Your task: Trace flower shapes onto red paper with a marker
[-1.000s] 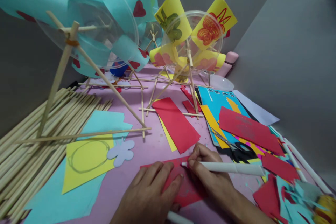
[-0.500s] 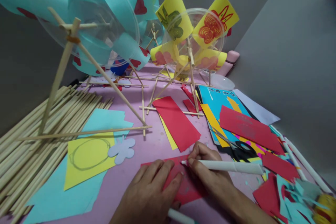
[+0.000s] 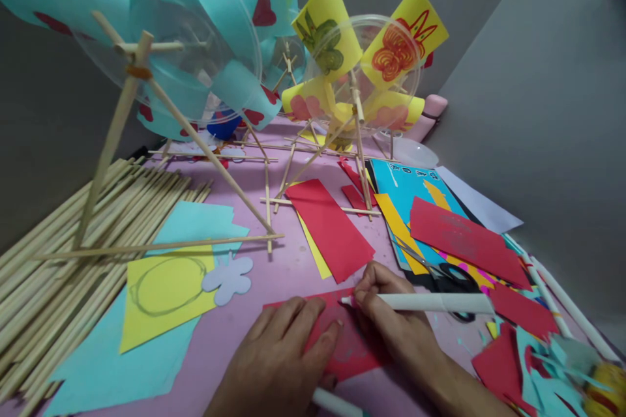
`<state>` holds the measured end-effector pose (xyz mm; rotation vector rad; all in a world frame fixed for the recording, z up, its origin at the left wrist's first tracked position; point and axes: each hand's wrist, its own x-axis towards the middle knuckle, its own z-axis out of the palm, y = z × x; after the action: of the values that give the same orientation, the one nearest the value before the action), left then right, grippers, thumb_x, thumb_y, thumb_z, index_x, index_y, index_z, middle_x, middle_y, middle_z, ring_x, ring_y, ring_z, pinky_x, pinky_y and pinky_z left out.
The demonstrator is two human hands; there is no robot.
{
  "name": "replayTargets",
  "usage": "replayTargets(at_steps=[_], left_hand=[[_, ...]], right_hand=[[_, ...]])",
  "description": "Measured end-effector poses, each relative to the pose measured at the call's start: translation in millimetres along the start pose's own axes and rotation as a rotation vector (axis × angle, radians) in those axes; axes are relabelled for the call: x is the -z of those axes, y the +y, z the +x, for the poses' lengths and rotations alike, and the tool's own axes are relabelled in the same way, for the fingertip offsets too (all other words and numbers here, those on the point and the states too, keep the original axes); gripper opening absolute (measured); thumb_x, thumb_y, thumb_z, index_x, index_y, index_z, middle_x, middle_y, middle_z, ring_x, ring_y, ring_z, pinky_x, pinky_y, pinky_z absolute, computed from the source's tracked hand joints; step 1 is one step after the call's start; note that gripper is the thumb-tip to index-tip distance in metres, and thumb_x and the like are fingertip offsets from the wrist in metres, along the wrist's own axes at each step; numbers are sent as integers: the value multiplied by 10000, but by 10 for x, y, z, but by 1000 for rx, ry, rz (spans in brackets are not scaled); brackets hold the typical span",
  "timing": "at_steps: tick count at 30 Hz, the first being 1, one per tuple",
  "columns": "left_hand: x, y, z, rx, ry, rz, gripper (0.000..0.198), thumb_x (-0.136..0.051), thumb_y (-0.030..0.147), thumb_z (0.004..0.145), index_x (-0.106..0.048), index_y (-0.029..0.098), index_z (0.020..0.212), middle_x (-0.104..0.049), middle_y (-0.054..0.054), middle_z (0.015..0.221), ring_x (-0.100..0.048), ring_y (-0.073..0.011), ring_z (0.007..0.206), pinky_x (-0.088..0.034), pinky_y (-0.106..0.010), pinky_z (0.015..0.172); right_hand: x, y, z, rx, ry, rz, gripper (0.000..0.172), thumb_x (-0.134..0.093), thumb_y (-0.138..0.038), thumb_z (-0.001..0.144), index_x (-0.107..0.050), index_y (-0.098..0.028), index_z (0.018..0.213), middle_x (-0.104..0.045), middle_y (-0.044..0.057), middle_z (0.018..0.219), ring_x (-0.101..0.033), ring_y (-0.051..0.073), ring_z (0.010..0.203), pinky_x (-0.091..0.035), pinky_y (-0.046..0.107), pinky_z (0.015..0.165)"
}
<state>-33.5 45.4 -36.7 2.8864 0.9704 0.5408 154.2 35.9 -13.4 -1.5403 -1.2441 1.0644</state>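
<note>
While gripping the pen in closed right hand fingers, best to press the left hand flat, fingers open, pinning the red paper to the worktop.

Craft clutter all over the pink table!
Out left of the left hand there's a big heap of wooden sticks, with a yellow sheet and a pale flower cut-out closer in. Beyond both hands a red strip lies flat. Further back, a blue paper wheel and a yellow paper wheel stand on stick frames. Just past the right hand, scissors rest on stacked coloured sheets, with paper scraps off to its right.
</note>
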Motion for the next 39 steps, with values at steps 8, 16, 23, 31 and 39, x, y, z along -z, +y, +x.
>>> replayTargets(at_steps=[8, 16, 23, 31, 39], left_hand=[[12, 3, 4, 4, -12, -15, 323, -561, 245, 859, -548, 265, 1182, -611, -29, 1194, -551, -237, 1034, -466, -378, 835], [27, 7, 16, 7, -2, -15, 320, -559, 224, 849, -549, 264, 1166, -619, -24, 1174, -559, -227, 1016, -473, -367, 827], [12, -3, -1, -1, -3, -11, 318, -568, 261, 862, -552, 266, 1179, -612, -29, 1196, -553, -234, 1031, -465, -371, 842], [-7, -14, -8, -9, -13, -11, 339, -579, 266, 855, -550, 263, 1193, -603, -32, 1205, -542, -238, 1042, -466, -377, 845], [7, 2, -3, 5, -5, -13, 315, -556, 251, 864, -551, 262, 1179, -608, -31, 1191, -546, -237, 1030, -465, -382, 840]], right_hand=[[-4, 30, 20, 34, -29, -55, 126, -480, -259, 741, -454, -231, 621, -434, -56, 548, -385, 135, 516, -282, 257, 480], [-4, 22, 25, 32, -27, -90, 121, -461, -275, 729, -443, -236, 616, -441, -49, 549, -400, 144, 521, -295, 265, 490], [-12, 17, 27, 41, -26, -126, 121, -459, -262, 745, -442, -234, 627, -450, -48, 563, -412, 148, 542, -304, 265, 505], [-1, 56, 4, 68, -38, -122, 121, -470, -228, 760, -461, -225, 640, -466, -51, 573, -418, 140, 547, -294, 254, 502], [0, 40, 10, 82, -40, -119, 124, -468, -220, 754, -449, -227, 631, -455, -56, 559, -416, 137, 542, -292, 253, 500]])
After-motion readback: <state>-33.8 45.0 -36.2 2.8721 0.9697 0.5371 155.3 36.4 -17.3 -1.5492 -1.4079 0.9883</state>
